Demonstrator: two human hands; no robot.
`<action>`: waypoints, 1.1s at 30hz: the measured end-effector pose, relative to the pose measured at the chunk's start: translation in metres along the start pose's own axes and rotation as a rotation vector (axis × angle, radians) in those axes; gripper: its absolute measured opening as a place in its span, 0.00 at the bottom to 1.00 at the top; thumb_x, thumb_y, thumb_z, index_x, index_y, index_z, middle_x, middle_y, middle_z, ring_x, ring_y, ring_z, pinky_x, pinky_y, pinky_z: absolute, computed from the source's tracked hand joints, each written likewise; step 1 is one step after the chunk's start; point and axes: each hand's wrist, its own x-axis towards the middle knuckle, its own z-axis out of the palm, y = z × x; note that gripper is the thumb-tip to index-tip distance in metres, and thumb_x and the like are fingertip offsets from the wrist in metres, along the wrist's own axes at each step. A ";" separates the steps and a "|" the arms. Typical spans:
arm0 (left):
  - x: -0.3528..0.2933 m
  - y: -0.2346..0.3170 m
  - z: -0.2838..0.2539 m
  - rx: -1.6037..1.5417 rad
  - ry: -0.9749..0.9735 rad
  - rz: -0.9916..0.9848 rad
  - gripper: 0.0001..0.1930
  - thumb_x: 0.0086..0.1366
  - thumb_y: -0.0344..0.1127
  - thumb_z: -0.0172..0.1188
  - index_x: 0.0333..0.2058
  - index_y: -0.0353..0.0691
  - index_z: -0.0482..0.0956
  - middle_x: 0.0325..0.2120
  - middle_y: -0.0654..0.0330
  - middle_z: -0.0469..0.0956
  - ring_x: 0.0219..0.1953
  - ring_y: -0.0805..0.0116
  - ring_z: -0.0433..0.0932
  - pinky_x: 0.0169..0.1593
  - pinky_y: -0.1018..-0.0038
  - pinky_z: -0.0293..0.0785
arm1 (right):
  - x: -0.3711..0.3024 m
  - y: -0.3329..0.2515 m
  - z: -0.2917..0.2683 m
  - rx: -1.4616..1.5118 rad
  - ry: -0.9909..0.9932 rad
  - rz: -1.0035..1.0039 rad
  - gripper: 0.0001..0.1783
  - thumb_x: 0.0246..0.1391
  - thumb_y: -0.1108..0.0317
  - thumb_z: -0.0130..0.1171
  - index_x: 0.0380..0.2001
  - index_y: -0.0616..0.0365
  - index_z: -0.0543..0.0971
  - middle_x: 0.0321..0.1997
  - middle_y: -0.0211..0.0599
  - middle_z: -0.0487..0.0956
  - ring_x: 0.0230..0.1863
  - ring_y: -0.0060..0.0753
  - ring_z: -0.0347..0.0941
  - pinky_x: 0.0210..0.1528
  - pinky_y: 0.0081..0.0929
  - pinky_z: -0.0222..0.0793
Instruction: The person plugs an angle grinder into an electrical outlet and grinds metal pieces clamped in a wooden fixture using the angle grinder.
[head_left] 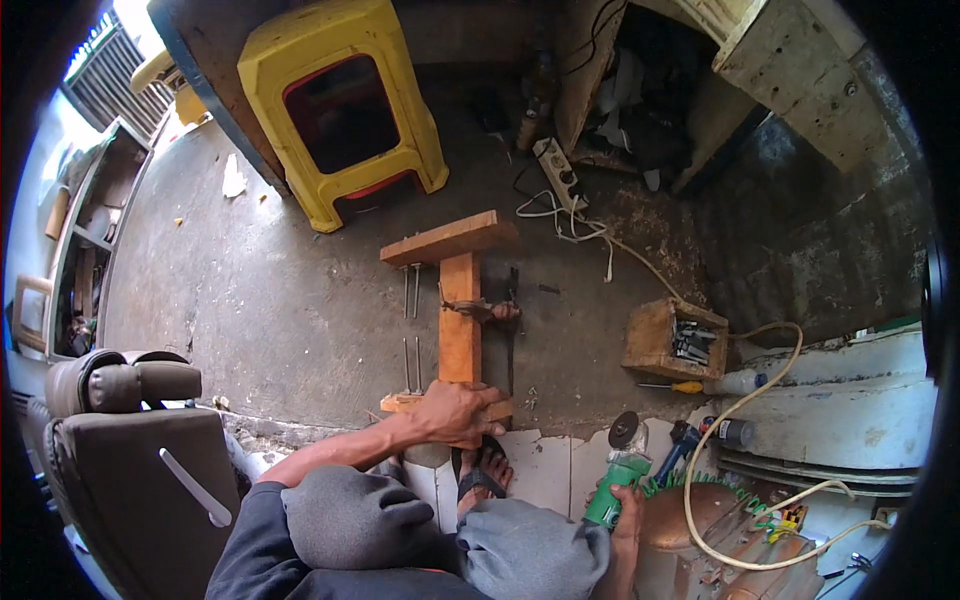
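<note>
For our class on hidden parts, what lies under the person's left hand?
Beneath the left hand, a wooden beam and lower crosspiece show at its edges; any joint between them is covered.

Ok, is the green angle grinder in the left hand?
No, the right hand grips the angle grinder; the left hand rests on the wooden frame.

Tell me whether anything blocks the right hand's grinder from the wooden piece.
Nothing visible stands between the green grinder in the right hand and the right side of the wooden piece. The left hand, though, covers part of that piece's near end, and a foot is nearer the person's body.
</note>
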 end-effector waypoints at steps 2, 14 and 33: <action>0.004 -0.020 -0.012 -0.185 0.100 0.204 0.33 0.66 0.63 0.62 0.57 0.41 0.77 0.47 0.51 0.83 0.48 0.49 0.83 0.51 0.53 0.80 | -0.004 0.003 -0.002 -0.004 0.021 0.022 0.21 0.48 0.61 0.62 0.42 0.64 0.77 0.27 0.43 0.80 0.26 0.39 0.81 0.28 0.35 0.79; 0.142 -0.124 -0.152 -1.399 0.856 -0.883 0.32 0.71 0.48 0.58 0.66 0.34 0.62 0.67 0.45 0.61 0.62 0.41 0.72 0.57 0.44 0.80 | 0.018 -0.005 0.021 -0.077 -0.043 0.013 0.22 0.49 0.59 0.61 0.43 0.65 0.78 0.28 0.44 0.81 0.27 0.38 0.81 0.31 0.33 0.78; -0.035 0.061 -0.159 -1.350 0.633 0.348 0.38 0.62 0.33 0.68 0.68 0.36 0.59 0.61 0.50 0.72 0.62 0.56 0.74 0.65 0.58 0.73 | 0.001 0.008 0.013 0.037 0.001 -0.147 0.22 0.48 0.56 0.61 0.39 0.65 0.79 0.24 0.46 0.81 0.23 0.39 0.80 0.28 0.33 0.79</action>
